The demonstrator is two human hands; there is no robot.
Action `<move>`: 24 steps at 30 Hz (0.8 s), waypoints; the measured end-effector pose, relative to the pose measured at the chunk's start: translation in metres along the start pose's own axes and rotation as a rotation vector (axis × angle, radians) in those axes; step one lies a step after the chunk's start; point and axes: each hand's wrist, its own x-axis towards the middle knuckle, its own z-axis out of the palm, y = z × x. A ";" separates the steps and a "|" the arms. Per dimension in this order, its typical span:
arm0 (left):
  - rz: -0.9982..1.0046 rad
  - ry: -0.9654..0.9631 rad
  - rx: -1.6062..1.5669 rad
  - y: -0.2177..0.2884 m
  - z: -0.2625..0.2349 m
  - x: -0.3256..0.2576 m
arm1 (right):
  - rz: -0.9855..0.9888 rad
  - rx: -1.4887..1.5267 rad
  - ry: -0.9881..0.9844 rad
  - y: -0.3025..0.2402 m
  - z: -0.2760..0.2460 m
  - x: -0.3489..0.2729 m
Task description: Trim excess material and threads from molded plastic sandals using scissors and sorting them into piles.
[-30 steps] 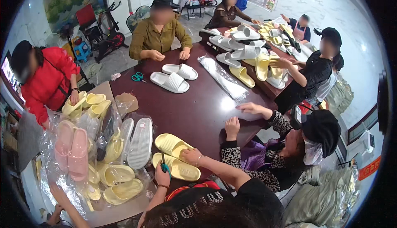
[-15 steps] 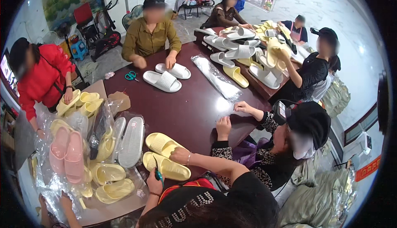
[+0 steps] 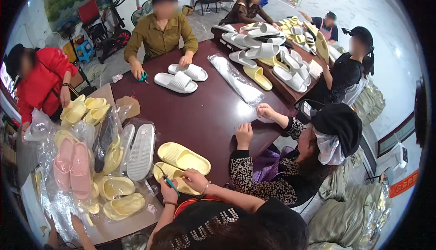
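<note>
A pair of yellow slides lies before me at the table's near edge. My left hand [image 3: 166, 192] is closed around teal-handled scissors [image 3: 171, 185], whose blades point over the nearer slide [image 3: 187, 188]. On that slide's strap, my right hand [image 3: 196, 181] rests with curled fingers gripping it; the fingertips are partly hidden. The farther slide [image 3: 184, 156] lies just beyond, untouched. Left of my left hand are a grey slide sole-up in clear plastic [image 3: 141, 152] and more yellow slides [image 3: 125, 206].
Bagged pink slides [image 3: 81, 170] lie at left, where another person's hands [image 3: 78, 225] touch plastic. Across the dark red table [image 3: 204, 123], a co-worker handles white slides [image 3: 176, 82]. Clear bags [image 3: 236, 80] lie mid-table; slides pile up at far right. A co-worker's hand [image 3: 244, 135] rests to my right.
My right hand has shifted slightly down and its fingers now bear on the nearer slide. The co-worker opposite has picked up teal scissors from the table. The view has shifted slightly.
</note>
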 end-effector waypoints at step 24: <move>0.212 0.317 0.516 -0.008 -0.022 0.005 | 0.126 -0.106 -0.062 0.031 -0.013 -0.006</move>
